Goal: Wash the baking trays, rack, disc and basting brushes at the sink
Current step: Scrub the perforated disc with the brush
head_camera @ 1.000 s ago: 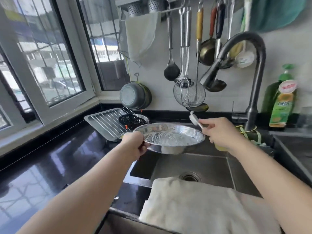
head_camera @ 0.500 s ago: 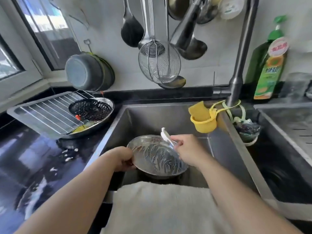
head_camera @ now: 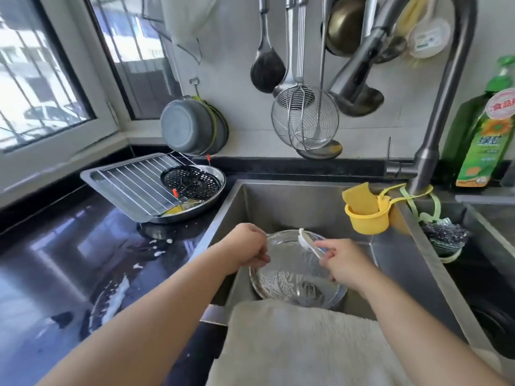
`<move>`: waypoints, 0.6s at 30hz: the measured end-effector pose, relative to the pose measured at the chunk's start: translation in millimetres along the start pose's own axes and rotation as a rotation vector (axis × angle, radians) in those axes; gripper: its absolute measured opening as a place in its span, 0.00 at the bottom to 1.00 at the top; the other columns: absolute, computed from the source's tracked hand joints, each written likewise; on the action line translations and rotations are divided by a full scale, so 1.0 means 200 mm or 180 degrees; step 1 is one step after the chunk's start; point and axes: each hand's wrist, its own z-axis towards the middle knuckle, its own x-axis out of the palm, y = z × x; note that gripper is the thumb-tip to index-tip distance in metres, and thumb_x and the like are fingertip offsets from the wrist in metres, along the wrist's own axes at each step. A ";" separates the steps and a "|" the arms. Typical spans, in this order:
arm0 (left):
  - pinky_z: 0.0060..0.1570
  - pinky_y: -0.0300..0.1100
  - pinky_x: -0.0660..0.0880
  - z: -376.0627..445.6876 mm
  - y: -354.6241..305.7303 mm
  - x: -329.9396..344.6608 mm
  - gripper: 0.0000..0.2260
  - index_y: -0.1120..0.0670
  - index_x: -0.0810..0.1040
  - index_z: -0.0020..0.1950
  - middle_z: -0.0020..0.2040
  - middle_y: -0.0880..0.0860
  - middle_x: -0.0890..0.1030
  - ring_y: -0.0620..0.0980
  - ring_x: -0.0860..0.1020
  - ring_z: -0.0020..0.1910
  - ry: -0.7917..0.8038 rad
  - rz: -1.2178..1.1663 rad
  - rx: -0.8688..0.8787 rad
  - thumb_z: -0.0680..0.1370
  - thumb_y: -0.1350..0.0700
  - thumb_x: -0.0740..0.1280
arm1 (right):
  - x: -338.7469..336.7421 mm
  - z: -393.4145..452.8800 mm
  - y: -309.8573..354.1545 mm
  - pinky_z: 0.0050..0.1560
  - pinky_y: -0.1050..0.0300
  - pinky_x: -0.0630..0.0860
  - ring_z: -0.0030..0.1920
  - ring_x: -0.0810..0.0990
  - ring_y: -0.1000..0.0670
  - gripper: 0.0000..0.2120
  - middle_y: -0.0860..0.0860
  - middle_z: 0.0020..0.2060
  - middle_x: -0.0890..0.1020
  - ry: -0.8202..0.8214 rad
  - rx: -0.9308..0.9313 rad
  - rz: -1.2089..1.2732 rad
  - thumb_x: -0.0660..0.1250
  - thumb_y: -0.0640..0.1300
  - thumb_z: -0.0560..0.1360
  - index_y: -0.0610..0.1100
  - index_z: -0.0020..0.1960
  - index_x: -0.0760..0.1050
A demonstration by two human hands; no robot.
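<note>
Low in the sink [head_camera: 303,196], the left hand [head_camera: 248,247] grasps the round tray's [head_camera: 292,277] left rim; the right hand [head_camera: 341,261] pinches a white brush [head_camera: 306,240], bristles angled up-left over the tray.

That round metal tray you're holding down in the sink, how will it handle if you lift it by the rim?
Probably slippery: the round tray looks wet and soapy where the left hand grips its rim. Likely light and stiff, being thin shiny metal held up by one edge. It may tip toward the right hand, which holds the brush against it.
</note>
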 end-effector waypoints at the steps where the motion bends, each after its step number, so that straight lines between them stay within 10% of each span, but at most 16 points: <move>1: 0.50 0.57 0.85 -0.05 -0.02 -0.02 0.08 0.60 0.79 0.49 0.41 0.61 0.81 0.55 0.84 0.34 0.0031 0.0009 0.0086 0.80 0.68 0.60 | 0.00 -0.02 0.01 0.45 0.52 0.77 0.36 0.73 0.52 0.21 0.55 0.37 0.74 0.0008 0.0001 -0.0077 0.67 0.33 0.79 0.47 0.70 0.78; 7: 0.41 0.49 0.82 -0.15 0.05 -0.35 0.12 0.56 0.78 0.39 0.37 0.60 0.80 0.57 0.80 0.35 -0.0544 0.0511 0.0289 0.77 0.67 0.59 | -0.05 -0.11 0.26 0.45 0.53 0.79 0.45 0.81 0.47 0.21 0.48 0.51 0.85 -0.0173 -0.0331 -0.0855 0.60 0.35 0.80 0.55 0.61 0.83; 18: 0.46 0.50 0.79 0.03 -0.08 -0.95 0.10 0.59 0.79 0.45 0.43 0.59 0.83 0.61 0.80 0.44 -0.2405 0.1460 0.0747 0.79 0.59 0.59 | 0.25 0.05 0.67 0.34 0.57 0.72 0.33 0.77 0.48 0.18 0.54 0.33 0.80 -0.0206 -0.0816 -0.0039 0.65 0.35 0.79 0.52 0.63 0.83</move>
